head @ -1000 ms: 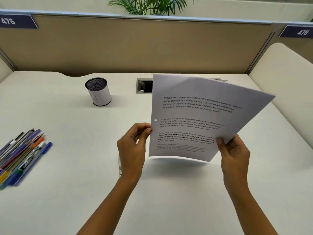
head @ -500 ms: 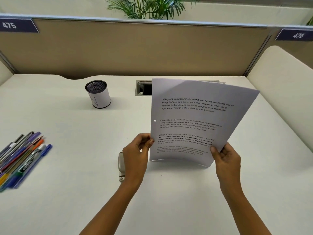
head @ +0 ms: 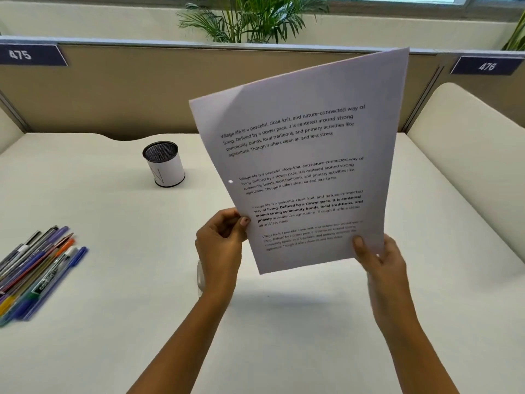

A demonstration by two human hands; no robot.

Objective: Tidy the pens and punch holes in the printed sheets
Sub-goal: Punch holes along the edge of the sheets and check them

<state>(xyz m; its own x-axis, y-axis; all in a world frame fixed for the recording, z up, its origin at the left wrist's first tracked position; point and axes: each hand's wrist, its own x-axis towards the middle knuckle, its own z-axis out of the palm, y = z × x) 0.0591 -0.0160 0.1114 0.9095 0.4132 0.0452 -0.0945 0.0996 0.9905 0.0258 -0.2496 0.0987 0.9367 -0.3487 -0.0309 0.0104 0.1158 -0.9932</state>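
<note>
I hold the printed sheets (head: 306,155) upright above the desk, tilted to the right. One punched hole shows near their left edge. My left hand (head: 220,245) pinches the lower left edge. My right hand (head: 379,258) grips the lower right corner, thumb on the front. A hole punch (head: 200,275) lies on the desk behind my left wrist, mostly hidden. Several pens (head: 35,270) lie in a loose bundle at the left edge of the desk. A black mesh pen cup (head: 164,163) with a white wrap stands empty at the back left.
The white desk (head: 113,294) is closed in by a beige partition (head: 113,89) at the back and a cream side panel (head: 468,143) at the right. Number plates 475 and 476 hang on the partition. A plant stands behind it.
Both hands have lifted the sheets higher and turned them clockwise, so their top now reaches the partition's upper edge. The view has tilted up a little.
</note>
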